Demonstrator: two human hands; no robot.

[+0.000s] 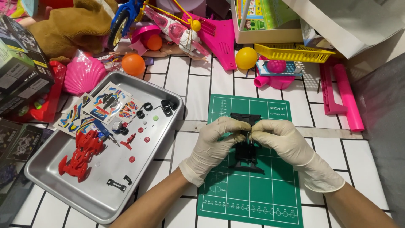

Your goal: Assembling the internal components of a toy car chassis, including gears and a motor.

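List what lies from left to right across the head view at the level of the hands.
Red toy car body → metal tray → left hand → black chassis on the green cutting mat → right hand.

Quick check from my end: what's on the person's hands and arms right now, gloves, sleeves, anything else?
Both the left hand and the right hand wear thin, cream-coloured disposable gloves, wrinkled and ending in loose cuffs at the wrists. The forearms are bare: no sleeves, watch or bands visible.

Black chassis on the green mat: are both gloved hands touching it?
Touching. The head view shows the left hand and right hand pinching the upper part of the black chassis over the green mat, fingertips overlapping it with no gap.
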